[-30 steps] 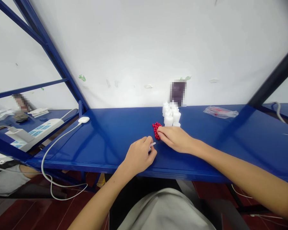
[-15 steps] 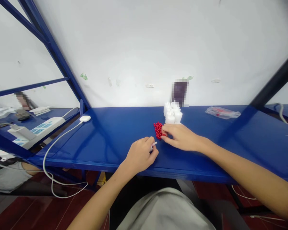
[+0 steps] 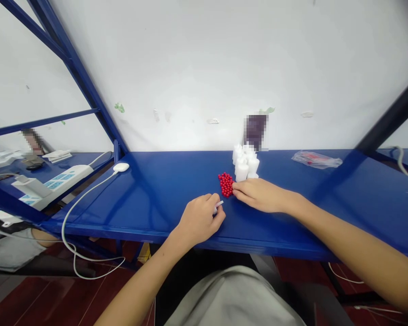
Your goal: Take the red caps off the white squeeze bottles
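Observation:
Red beads (image 3: pixel 226 184) lie in a small cluster on the blue table (image 3: pixel 156 181). At the right edge of the cluster is my right hand (image 3: pixel 255 194), its fingertips pressed together; whatever is between them, if anything, is too small to make out. My left hand (image 3: pixel 202 217), just left of and nearer than the beads, is closed around a small white bottle (image 3: pixel 216 209), mostly hidden by the fingers, with a pale tip sticking out. Several white bottles (image 3: pixel 242 170) stand grouped behind my right hand.
A clear plastic bag (image 3: pixel 316 159) with something red in it lies at the back right. On the left are a white puck-shaped device (image 3: pixel 121 167) with its cable and a power strip (image 3: pixel 63 183). A dark pixelated object (image 3: pixel 255 131) leans against the wall.
My right hand has drawn slightly right, off the beads, and its fingertips have come closer together. More of the beads and of the front white bottle shows. My left hand has stayed nearly still.

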`<state>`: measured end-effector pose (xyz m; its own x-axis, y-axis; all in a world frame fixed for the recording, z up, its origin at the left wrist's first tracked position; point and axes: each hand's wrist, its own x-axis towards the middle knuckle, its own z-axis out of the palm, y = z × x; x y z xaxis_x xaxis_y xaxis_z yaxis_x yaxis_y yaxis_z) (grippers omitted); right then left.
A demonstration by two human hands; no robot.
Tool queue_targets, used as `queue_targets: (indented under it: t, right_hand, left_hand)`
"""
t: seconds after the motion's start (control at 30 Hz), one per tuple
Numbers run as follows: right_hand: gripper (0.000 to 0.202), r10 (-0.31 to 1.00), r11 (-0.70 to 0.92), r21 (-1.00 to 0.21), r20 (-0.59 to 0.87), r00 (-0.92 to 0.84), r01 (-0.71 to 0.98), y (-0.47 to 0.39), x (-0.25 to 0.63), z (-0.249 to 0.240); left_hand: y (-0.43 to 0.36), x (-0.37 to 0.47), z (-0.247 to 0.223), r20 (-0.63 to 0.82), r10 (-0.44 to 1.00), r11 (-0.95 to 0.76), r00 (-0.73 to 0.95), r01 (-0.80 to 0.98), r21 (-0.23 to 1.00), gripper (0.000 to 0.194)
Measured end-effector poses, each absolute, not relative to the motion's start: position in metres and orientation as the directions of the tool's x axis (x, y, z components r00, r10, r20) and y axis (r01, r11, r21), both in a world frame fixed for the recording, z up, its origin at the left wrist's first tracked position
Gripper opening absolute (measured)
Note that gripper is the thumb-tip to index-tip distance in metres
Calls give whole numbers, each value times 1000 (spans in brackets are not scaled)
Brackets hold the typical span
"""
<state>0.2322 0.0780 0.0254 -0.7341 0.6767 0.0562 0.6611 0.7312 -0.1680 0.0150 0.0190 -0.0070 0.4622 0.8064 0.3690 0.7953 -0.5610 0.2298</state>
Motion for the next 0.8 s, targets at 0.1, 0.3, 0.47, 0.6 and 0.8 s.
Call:
queue_targets:
  t: [0.1, 0.3, 0.47, 0.6, 0.8]
  right_hand:
    - [25, 680, 730, -121, 33, -732, 673, 77, 230, 23]
    - [21, 686, 727, -72, 47, -726, 683, 78, 228, 19]
    - [18, 703, 712, -76, 77, -707, 698, 77, 228, 23]
    - [12, 716, 698, -89, 71, -694, 711, 76, 228, 24]
    - [7, 715, 697, -157, 66, -696, 700, 77, 228, 23]
  left_hand:
    - [19, 15, -8, 367, 806, -561, 464, 796, 227, 17]
    - [20, 15, -9, 367, 803, -566, 469, 794, 224, 17]
    - [19, 15, -7, 359, 805, -564, 473, 797, 216, 17]
    - [19, 15, -6, 355, 806, -564, 473, 796, 221, 17]
    - [19, 15, -6, 356, 806, -564, 473, 797, 217, 18]
